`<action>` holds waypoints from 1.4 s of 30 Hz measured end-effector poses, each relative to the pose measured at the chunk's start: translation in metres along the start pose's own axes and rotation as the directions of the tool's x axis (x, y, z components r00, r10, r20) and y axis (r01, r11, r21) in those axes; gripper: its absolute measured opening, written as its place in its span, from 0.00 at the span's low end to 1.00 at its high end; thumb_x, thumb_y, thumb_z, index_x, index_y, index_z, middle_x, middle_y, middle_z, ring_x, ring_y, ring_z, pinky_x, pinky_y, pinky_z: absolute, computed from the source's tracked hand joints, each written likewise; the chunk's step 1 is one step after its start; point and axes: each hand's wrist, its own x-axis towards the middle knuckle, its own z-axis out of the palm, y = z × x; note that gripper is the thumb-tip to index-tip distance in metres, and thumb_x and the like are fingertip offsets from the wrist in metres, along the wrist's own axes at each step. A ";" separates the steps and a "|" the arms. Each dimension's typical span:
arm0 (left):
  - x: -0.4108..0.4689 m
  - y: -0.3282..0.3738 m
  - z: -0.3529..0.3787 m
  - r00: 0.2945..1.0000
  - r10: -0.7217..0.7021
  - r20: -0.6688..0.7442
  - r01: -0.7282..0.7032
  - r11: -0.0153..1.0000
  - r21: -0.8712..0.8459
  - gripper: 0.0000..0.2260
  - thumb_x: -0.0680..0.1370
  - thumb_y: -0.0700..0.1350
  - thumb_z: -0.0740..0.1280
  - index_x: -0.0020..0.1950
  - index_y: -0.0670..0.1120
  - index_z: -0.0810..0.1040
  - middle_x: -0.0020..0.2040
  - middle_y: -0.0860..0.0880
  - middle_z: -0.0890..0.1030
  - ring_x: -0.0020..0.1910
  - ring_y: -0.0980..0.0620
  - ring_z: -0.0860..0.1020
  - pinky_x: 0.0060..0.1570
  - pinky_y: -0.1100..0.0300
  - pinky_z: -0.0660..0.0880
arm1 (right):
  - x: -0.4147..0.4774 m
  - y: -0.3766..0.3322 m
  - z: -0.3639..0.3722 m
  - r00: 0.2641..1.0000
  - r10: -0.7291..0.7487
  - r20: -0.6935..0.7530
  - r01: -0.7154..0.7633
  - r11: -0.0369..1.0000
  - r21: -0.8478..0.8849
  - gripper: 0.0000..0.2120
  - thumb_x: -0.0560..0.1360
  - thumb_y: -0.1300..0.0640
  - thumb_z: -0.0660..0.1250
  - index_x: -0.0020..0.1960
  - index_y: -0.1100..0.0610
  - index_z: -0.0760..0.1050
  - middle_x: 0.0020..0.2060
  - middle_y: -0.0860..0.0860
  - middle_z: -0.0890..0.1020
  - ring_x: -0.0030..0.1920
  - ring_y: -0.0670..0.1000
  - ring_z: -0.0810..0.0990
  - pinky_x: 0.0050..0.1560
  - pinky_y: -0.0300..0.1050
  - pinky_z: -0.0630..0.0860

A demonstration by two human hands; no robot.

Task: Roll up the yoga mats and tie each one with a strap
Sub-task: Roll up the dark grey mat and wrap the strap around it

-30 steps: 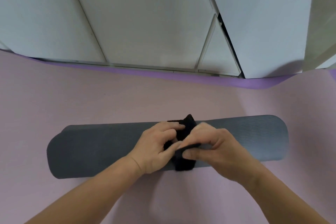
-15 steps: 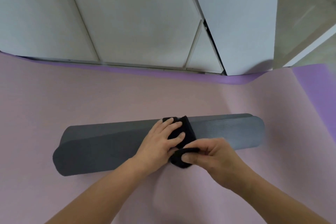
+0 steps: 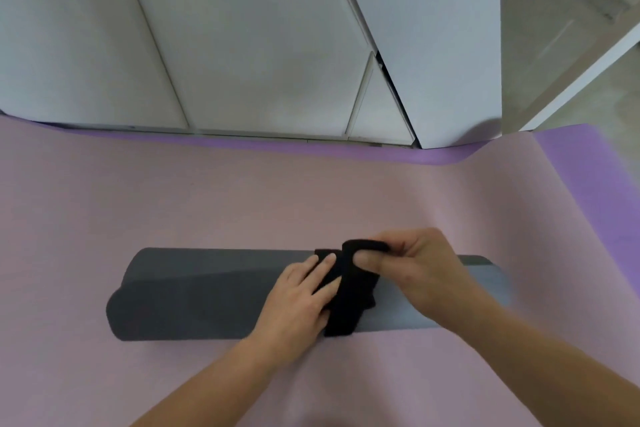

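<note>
Pressing black fabric strap [image 3: 349,302] flat with left hand [image 3: 298,295], pinching its end with right hand [image 3: 419,270]; under rolled grey mat [image 3: 194,295], smooth pink mat [image 3: 242,204].

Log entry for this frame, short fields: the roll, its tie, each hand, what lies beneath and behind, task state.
roll: grey mat, rolled up, lying on the pink mat
tie: black strap wrapped round the roll, free end lifted
left: left hand presses the strap down, fingers straight
right: right hand pinches the free end
beneath: purple mat under the pink one
behind: white cabinet doors
state: strap end not yet laid down
</note>
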 end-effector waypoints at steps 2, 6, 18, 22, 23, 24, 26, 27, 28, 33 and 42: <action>-0.008 0.001 0.003 0.997 -0.067 -0.023 0.065 0.993 -0.096 0.31 0.69 0.47 0.72 0.72 0.45 0.71 0.71 0.48 0.75 0.69 0.46 0.74 0.67 0.50 0.72 | 0.024 0.013 0.003 0.999 0.029 -0.046 -0.028 1.000 0.013 0.03 0.74 0.67 0.71 0.42 0.64 0.83 0.34 0.52 0.84 0.36 0.46 0.80 0.41 0.37 0.77; -0.024 0.004 -0.003 0.991 -0.122 -0.054 0.105 0.964 -0.246 0.36 0.68 0.47 0.72 0.75 0.49 0.62 0.71 0.53 0.73 0.68 0.53 0.71 0.66 0.61 0.70 | 0.072 0.044 0.017 0.987 0.124 -0.102 -0.122 0.992 0.028 0.05 0.75 0.65 0.72 0.44 0.68 0.81 0.36 0.57 0.82 0.38 0.52 0.80 0.45 0.55 0.79; -0.042 0.019 0.000 0.996 -0.069 -0.049 0.066 0.996 -0.068 0.31 0.68 0.54 0.74 0.70 0.45 0.76 0.73 0.50 0.72 0.63 0.52 0.77 0.62 0.60 0.75 | 0.105 0.137 0.031 0.855 0.519 -0.002 -0.512 0.843 -0.168 0.08 0.72 0.48 0.75 0.43 0.53 0.83 0.38 0.51 0.87 0.43 0.55 0.86 0.52 0.58 0.82; -0.034 0.016 -0.007 0.999 -0.033 -0.022 0.034 0.998 0.045 0.29 0.73 0.61 0.68 0.69 0.46 0.78 0.73 0.50 0.73 0.63 0.53 0.76 0.63 0.58 0.75 | 0.109 0.143 0.032 0.893 0.436 -0.113 -0.448 0.831 -0.330 0.12 0.67 0.46 0.76 0.42 0.49 0.76 0.41 0.47 0.83 0.46 0.52 0.82 0.54 0.56 0.79; -0.030 0.014 -0.007 0.999 -0.035 -0.030 0.037 0.998 0.050 0.28 0.74 0.62 0.67 0.67 0.46 0.79 0.72 0.51 0.75 0.61 0.53 0.76 0.61 0.57 0.76 | 0.109 0.140 0.032 0.904 0.408 -0.129 -0.426 0.832 -0.354 0.12 0.68 0.46 0.76 0.44 0.47 0.75 0.43 0.45 0.81 0.47 0.51 0.81 0.54 0.54 0.78; -0.025 0.012 -0.008 0.998 -0.045 -0.042 0.047 0.998 0.035 0.26 0.74 0.62 0.65 0.65 0.47 0.80 0.69 0.51 0.77 0.58 0.53 0.77 0.57 0.56 0.78 | 0.108 0.138 0.032 0.916 0.377 -0.133 -0.399 0.835 -0.379 0.12 0.69 0.47 0.76 0.45 0.46 0.74 0.44 0.44 0.79 0.48 0.50 0.80 0.54 0.52 0.78; -0.015 0.007 -0.009 0.995 -0.075 -0.068 0.071 0.995 -0.067 0.21 0.75 0.60 0.65 0.60 0.48 0.82 0.64 0.53 0.80 0.54 0.54 0.76 0.51 0.53 0.80 | 0.106 0.136 0.031 0.945 0.306 -0.117 -0.326 0.835 -0.443 0.07 0.71 0.48 0.75 0.43 0.45 0.76 0.43 0.43 0.80 0.47 0.48 0.80 0.52 0.49 0.78; -0.011 0.004 -0.009 0.993 -0.092 -0.075 0.082 0.988 -0.129 0.19 0.75 0.60 0.66 0.58 0.48 0.82 0.62 0.54 0.81 0.53 0.55 0.75 0.50 0.53 0.80 | 0.104 0.133 0.031 0.952 0.290 -0.096 -0.299 0.822 -0.484 0.05 0.73 0.47 0.73 0.42 0.45 0.78 0.43 0.43 0.82 0.46 0.47 0.80 0.52 0.48 0.77; -0.009 0.002 -0.010 0.991 -0.111 -0.076 0.095 0.978 -0.183 0.18 0.74 0.60 0.67 0.56 0.49 0.82 0.61 0.55 0.80 0.53 0.56 0.74 0.50 0.54 0.79 | 0.102 0.131 0.032 0.955 0.287 -0.072 -0.280 0.799 -0.532 0.05 0.75 0.46 0.70 0.43 0.46 0.80 0.42 0.43 0.83 0.46 0.47 0.81 0.51 0.47 0.77; -0.015 -0.002 0.000 0.991 -0.123 -0.045 0.116 0.984 -0.133 0.29 0.71 0.65 0.66 0.65 0.49 0.77 0.69 0.53 0.75 0.69 0.52 0.67 0.67 0.49 0.67 | 0.090 0.130 0.035 0.970 0.239 -0.037 -0.199 0.703 -0.683 0.18 0.79 0.41 0.60 0.46 0.51 0.83 0.41 0.48 0.85 0.45 0.51 0.81 0.48 0.46 0.74; 0.002 -0.001 -0.022 0.929 -0.141 0.342 0.135 0.990 0.042 0.51 0.66 0.73 0.65 0.81 0.51 0.52 0.81 0.54 0.52 0.80 0.55 0.49 0.75 0.59 0.36 | 0.095 0.119 0.028 0.936 0.346 0.065 -0.226 0.732 -0.642 0.17 0.81 0.43 0.61 0.46 0.52 0.82 0.42 0.49 0.83 0.43 0.50 0.77 0.37 0.43 0.66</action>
